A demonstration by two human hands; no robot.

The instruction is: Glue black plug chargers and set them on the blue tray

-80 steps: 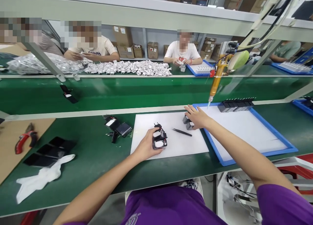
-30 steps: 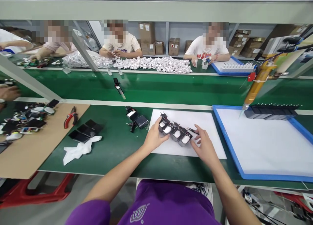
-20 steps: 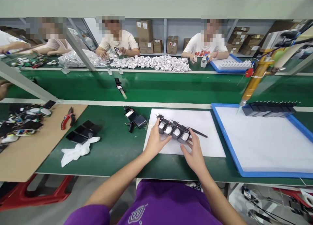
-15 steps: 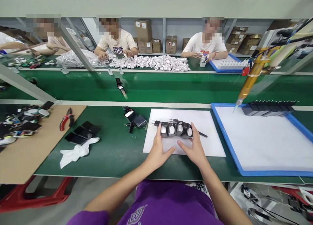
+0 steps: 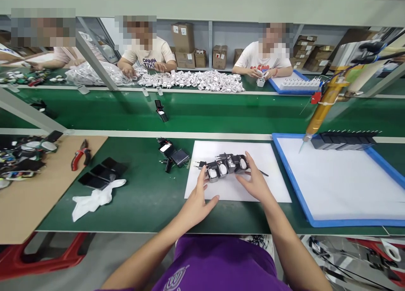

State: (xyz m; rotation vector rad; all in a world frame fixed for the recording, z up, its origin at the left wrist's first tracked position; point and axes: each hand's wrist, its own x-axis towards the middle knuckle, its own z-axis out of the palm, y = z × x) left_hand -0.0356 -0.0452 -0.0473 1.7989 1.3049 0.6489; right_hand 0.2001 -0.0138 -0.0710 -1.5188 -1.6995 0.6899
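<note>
A row of black plug-adapter housings (image 5: 222,168) with white parts inside lies slantwise on a white sheet (image 5: 268,189). My left hand (image 5: 198,204) is at the row's left end, its fingertips beside or touching the nearest housing, thumb held well apart. At the right end is my right hand (image 5: 255,182), fingers spread, index fingertip close to the last housing. Neither hand is closed around anything. A thin dark tool (image 5: 264,173) pokes out past the right hand, partly hidden.
To the right, a blue-rimmed tray (image 5: 295,189) holds several black housings (image 5: 343,141) under a yellow dispenser (image 5: 319,114). Leftward lie black parts (image 5: 174,154), dark panels (image 5: 103,173), a white cloth (image 5: 95,200) and red pliers (image 5: 81,156). Co-workers sit across the green belt (image 5: 221,114).
The row has gone from nearly straight to slanted, its left end nearer me. My hands have spread slightly apart, the right one shifting rightward. The view has tilted a little.
</note>
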